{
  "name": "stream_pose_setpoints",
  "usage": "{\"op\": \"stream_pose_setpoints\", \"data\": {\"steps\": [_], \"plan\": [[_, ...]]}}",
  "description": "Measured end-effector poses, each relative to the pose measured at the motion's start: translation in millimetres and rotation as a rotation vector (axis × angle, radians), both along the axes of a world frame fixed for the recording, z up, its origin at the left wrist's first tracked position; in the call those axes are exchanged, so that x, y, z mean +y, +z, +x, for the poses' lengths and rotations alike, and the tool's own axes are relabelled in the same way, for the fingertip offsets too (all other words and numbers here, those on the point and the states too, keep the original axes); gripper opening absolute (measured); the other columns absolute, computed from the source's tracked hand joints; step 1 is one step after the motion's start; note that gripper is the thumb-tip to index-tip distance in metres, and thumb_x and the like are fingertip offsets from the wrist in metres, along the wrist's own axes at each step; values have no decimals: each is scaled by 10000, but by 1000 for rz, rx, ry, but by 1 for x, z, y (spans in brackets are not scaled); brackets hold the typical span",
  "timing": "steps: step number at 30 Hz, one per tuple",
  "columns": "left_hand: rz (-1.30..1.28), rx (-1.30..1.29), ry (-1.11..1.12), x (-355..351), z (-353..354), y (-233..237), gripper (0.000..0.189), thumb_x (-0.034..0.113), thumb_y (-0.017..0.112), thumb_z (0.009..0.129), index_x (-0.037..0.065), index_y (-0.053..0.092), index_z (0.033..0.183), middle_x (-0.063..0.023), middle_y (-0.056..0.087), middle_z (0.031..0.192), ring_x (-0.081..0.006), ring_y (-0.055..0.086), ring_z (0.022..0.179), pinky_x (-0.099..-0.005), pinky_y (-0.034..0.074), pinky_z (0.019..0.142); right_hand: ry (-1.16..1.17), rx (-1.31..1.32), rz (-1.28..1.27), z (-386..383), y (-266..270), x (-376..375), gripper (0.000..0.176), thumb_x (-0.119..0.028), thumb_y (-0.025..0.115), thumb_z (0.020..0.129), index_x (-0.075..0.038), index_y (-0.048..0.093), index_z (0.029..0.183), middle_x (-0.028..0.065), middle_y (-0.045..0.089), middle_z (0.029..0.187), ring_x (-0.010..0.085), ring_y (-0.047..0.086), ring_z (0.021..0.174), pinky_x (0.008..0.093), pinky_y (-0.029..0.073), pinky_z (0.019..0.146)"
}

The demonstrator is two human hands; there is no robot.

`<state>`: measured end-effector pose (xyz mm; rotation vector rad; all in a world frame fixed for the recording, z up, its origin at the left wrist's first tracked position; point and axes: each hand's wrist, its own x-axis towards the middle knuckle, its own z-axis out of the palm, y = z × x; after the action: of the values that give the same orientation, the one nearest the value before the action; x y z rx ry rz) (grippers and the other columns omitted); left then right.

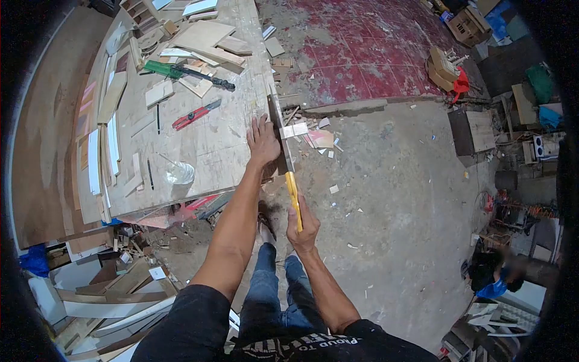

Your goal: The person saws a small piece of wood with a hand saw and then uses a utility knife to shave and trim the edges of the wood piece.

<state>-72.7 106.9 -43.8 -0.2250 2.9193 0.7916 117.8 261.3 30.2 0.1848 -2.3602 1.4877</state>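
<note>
1 handsaw (283, 158) in right hand (303, 228) | 1 left hand (263, 143) flat on workbench (211, 136)

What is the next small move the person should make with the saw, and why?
Probably one short, gentle stroke of the saw. The right hand grips its yellow handle, and the blade lies along the workbench edge, across a pale wood piece that juts out over the floor. The left hand lies flat right beside the blade, so a short stroke seems safer.
</note>
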Motion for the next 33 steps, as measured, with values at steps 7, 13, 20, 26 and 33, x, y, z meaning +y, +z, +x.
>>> {"op": "stream_pose_setpoints", "data": {"steps": [7, 13, 20, 26, 33], "plan": [[14, 37, 13, -2, 0, -14, 481, 144, 502, 846, 44, 436, 1312, -133, 189, 1586, -394, 35, 1491, -627, 81, 1151, 10, 23, 30, 2, -3, 9, 400, -73, 595, 913, 89, 559, 1277, 278, 685, 994, 319, 714, 722, 349, 538, 604], [10, -18, 19, 2, -1, 5, 448, 191, 524, 853, 89, 451, 1283, -122, 207, 1576, -377, 54, 1491, -619, 90, 1158, -26, -101, -87, 0, 2, 11, 381, -95, 591, 928, 77, 576, 1268, 262, 690, 984, 263, 712, 732, 334, 530, 621], [4, 47, 45, 4, 0, 2, 407, 227, 539, 865, 124, 457, 1250, -110, 235, 1566, -382, 77, 1485, -627, 93, 1151, -8, -140, -102, 2, 0, 15, 376, -116, 589, 942, 85, 582, 1260, 254, 698, 979, 248, 709, 754, 322, 526, 654], [15, 47, 37, 3, 0, 4, 366, 263, 554, 887, 121, 488, 1218, -118, 245, 1555, -400, 86, 1479, -632, 95, 1141, -20, -227, -135, 7, 2, 17, 389, -130, 563, 954, 87, 571, 1276, 279, 689, 1017, 259, 714, 821, 331, 532, 692], [-1, 98, 57, 6, 4, 8, 389, 245, 544, 872, 112, 514, 1237, -126, 279, 1542, -390, 120, 1475, -617, 121, 1149, -33, -160, -116, 9, 7, 16, 386, -104, 554, 942, 95, 568, 1272, 298, 672, 1070, 318, 711, 885, 349, 541, 737]]}}
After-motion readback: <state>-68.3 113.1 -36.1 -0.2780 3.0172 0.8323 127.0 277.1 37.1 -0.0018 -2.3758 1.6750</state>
